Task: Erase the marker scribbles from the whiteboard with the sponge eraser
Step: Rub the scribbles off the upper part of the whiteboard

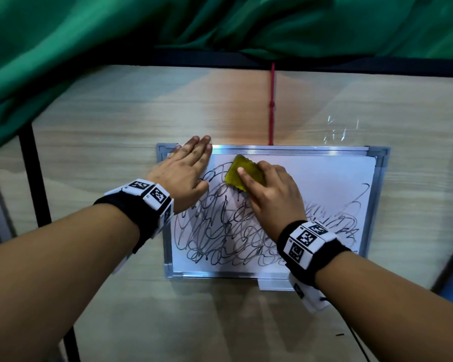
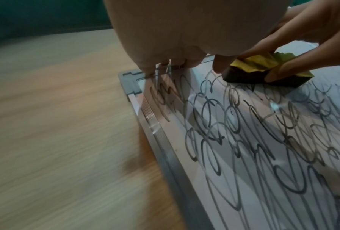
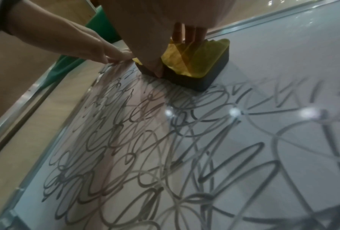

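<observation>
On the wood-grain table (image 1: 94, 158), the left hand (image 1: 183, 168) lies flat with straight fingers pressed on the far left corner of the whiteboard (image 1: 324, 178), its fingertips reaching over the metal frame; its grip holds nothing. The whiteboard lies flat near the middle of the table, closer to the right edge, long side toward the person. Black marker scribbles (image 1: 228, 231) cover its left and near portions, while the far right part of the surface looks white. Just to the right of the left hand, the right hand (image 1: 270, 194) holds the sponge eraser (image 1: 246, 173), a block with a yellow top and dark base, fingers curled over its top and thumb against its side. The eraser sits on the board close to the far frame, at the far edge of the scribbles.
</observation>
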{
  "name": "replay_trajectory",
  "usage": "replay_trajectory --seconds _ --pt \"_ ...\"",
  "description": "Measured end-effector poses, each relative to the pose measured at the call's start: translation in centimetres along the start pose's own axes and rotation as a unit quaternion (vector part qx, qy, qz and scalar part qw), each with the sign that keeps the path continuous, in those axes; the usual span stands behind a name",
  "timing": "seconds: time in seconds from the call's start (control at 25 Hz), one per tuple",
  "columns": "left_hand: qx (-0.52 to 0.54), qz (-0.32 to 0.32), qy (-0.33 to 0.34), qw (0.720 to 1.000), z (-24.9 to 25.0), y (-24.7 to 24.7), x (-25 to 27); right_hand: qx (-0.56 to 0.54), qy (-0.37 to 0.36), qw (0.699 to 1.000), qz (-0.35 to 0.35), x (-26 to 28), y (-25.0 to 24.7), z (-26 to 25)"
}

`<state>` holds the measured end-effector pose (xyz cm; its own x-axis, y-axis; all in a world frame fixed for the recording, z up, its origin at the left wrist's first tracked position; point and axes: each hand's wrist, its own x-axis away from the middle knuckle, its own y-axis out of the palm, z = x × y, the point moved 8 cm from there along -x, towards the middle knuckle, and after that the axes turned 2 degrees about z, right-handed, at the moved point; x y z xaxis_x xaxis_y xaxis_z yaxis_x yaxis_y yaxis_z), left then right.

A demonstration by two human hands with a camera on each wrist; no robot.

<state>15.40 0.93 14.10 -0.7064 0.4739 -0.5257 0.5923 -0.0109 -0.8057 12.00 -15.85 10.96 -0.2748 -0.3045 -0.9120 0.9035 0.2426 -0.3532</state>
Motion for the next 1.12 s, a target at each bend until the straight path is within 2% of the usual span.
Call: replay_trajectory --seconds 0.16,0.32,0.44,0.56,0.68,0.76,0.88,0.96,1.12 --pt "0.003 -0.001 -0.001 1.000 -0.5 -0.2 0.0 0.011 -0.037 0.999 -0.025 0.4 0.1 -0.2" --pt "0.009 0.002 0.003 1.000 -0.1 -0.4 -0.1 0.011 0.003 1.000 0.011 -0.4 -0.8 0.8" --pt "0.014 0.000 -0.004 1.000 -0.3 -0.5 -0.1 0.013 -0.032 0.999 -0.012 -0.7 0.5 -1.3" --pt "0.010 -0.003 -0.002 1.000 -0.4 -0.5 0.0 0.037 -0.067 0.997 -0.029 0.4 0.3 -0.4" --pt "0.018 0.001 -0.001 1.000 -0.3 -0.4 -0.1 0.042 -0.047 0.998 -0.005 0.2 -0.6 1.3" --pt "0.018 -0.001 -0.002 1.000 -0.3 -0.4 -0.1 0.033 -0.035 0.999 -0.002 -0.4 0.0 0.6" --pt "0.013 -0.006 0.000 1.000 -0.5 -0.4 -0.1 0.031 -0.065 0.997 -0.018 -0.1 0.9 -1.2" --pt "0.017 -0.006 0.000 1.000 -0.5 -0.4 -0.1 0.041 -0.078 0.996 -0.021 0.3 0.4 -0.6" --pt "0.024 0.004 0.002 1.000 -0.4 -0.3 -0.1 0.039 -0.037 0.999 -0.005 -0.6 -0.2 0.4"
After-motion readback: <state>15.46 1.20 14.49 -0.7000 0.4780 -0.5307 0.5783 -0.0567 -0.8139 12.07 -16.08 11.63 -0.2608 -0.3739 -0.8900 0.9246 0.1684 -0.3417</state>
